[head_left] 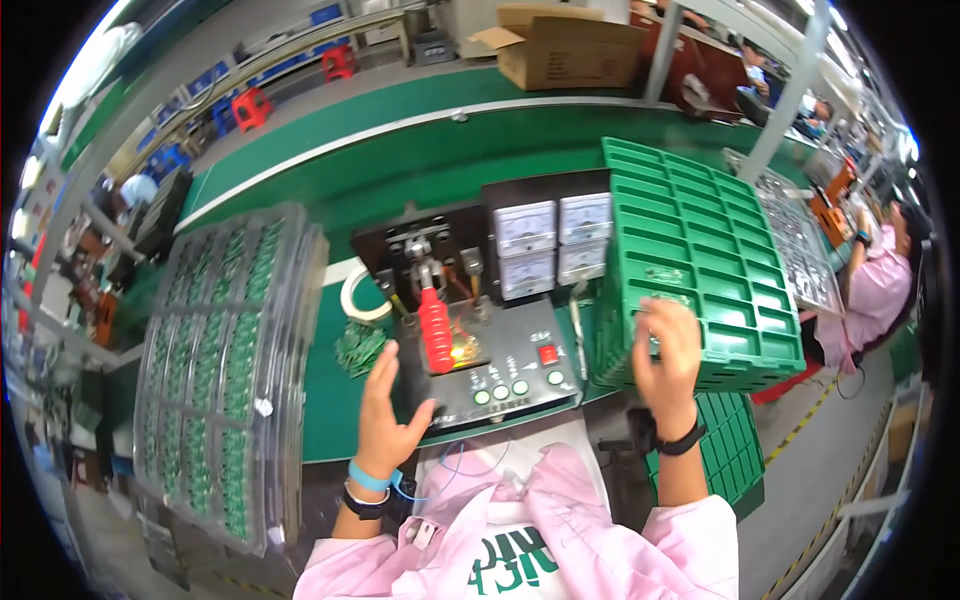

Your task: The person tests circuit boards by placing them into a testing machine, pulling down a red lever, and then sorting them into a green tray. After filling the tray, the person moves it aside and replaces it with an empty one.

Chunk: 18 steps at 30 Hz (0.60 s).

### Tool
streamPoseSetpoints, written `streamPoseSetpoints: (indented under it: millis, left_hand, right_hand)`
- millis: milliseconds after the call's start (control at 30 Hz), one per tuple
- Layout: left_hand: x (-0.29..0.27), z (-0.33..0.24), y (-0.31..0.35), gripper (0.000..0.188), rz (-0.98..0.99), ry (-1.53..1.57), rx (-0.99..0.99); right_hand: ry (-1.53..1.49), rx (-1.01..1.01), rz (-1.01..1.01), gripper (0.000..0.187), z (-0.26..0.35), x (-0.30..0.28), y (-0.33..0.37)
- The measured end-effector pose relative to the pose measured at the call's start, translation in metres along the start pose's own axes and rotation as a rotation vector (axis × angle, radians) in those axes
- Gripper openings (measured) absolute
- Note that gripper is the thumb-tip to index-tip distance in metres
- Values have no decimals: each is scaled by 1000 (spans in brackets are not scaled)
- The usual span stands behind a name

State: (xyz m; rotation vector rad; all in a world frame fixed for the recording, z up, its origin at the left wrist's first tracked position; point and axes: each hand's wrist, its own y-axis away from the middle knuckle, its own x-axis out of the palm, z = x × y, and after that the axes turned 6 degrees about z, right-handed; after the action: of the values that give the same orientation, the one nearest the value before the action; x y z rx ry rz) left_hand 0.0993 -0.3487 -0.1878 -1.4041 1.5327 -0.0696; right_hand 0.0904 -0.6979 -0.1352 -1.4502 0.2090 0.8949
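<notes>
My left hand (385,420) is open at the left front corner of a black test fixture (520,345), thumb and fingers apart, with nothing in it. The fixture carries a toggle clamp with a red handle (435,332), and a small yellow light glows beside that handle. My right hand (668,360) is over the near left part of a green compartment tray (735,300), its fingers bent together. Whatever they hold is hidden. Small boards (665,275) lie in a compartment just beyond the fingers. Several analog meters (525,228) stand behind the fixture.
At left, stacked clear trays (215,370) hold many green circuit boards. A pile of small green boards (360,347) and a white tape roll (366,292) lie by the fixture. Beyond the green bench stands a cardboard box (570,55). A person in pink (875,275) sits at right.
</notes>
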Motion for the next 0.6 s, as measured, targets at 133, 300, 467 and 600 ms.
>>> streamPoseSetpoints:
  millis: [133, 300, 467, 600]
  left_hand:
    - [8, 5, 33, 60, 138, 112, -274]
    - [6, -1, 39, 50, 158, 176, -359]
    - [-12, 15, 32, 54, 220, 262, -382]
    - [-28, 17, -7, 61, 315, -54, -203]
  right_hand:
    - [-270, -436, 295, 34, 57, 35, 33]
    - [-244, -353, 298, 43, 91, 65, 60]
    - [-321, -164, 373, 43, 95, 72, 67]
    - [-335, -145, 347, 39, 97, 74, 67]
